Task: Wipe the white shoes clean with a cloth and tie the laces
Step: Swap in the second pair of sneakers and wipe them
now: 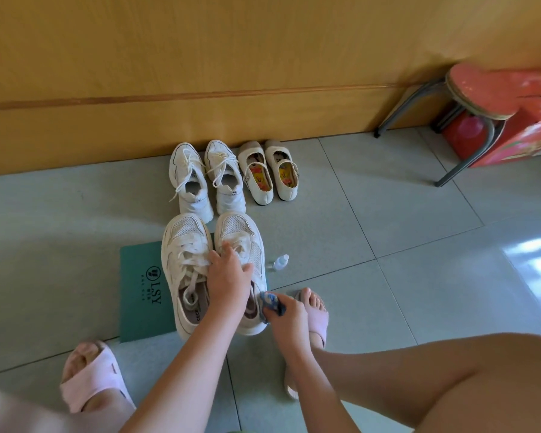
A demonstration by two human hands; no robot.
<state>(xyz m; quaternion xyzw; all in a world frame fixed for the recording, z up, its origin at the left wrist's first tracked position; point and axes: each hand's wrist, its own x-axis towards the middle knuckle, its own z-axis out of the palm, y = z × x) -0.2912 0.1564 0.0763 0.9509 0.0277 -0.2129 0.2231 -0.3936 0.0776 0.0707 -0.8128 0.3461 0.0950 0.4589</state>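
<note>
Two large white mesh sneakers stand side by side on a green mat, toes pointing away from me. The left sneaker has loose laces. My left hand rests on top of the right sneaker, fingers spread over its laces and tongue. My right hand grips a blue patterned cloth against that sneaker's outer side near the heel.
A smaller pair of white laced sneakers and cream strap shoes stand by the wooden wall. A small clear bottle lies right of the mat. A red stool and red box sit far right. My feet wear pink slippers.
</note>
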